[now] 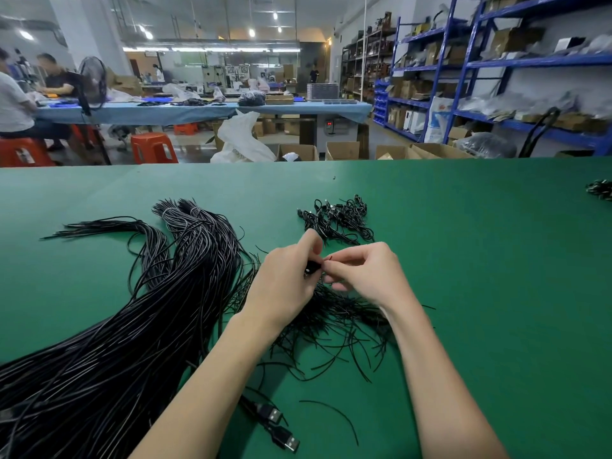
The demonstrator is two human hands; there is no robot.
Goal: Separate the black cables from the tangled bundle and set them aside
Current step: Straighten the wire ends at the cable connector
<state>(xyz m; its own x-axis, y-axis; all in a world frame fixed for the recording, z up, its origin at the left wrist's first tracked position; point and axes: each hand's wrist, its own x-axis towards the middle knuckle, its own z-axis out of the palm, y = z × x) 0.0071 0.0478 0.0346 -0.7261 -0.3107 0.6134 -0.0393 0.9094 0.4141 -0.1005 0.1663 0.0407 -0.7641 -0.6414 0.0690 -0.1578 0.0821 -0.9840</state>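
Low in the frame, two USB plugs (280, 427) lie by our forearms; at centre our left hand (284, 279) and right hand (361, 276) pinch one black cable end (314, 267) above the loose tangle (331, 323). We judge we are mid-separation; next, draw it free toward the small pile (337, 220) above centre, the long bundle (132, 309) lying left

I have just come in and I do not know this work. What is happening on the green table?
A person is sorting black cables. The left hand and right hand together pinch a small black cable end above loose thin strands. A big cable bundle lies to the left, a smaller coiled pile sits beyond the hands, and two USB plugs lie near.
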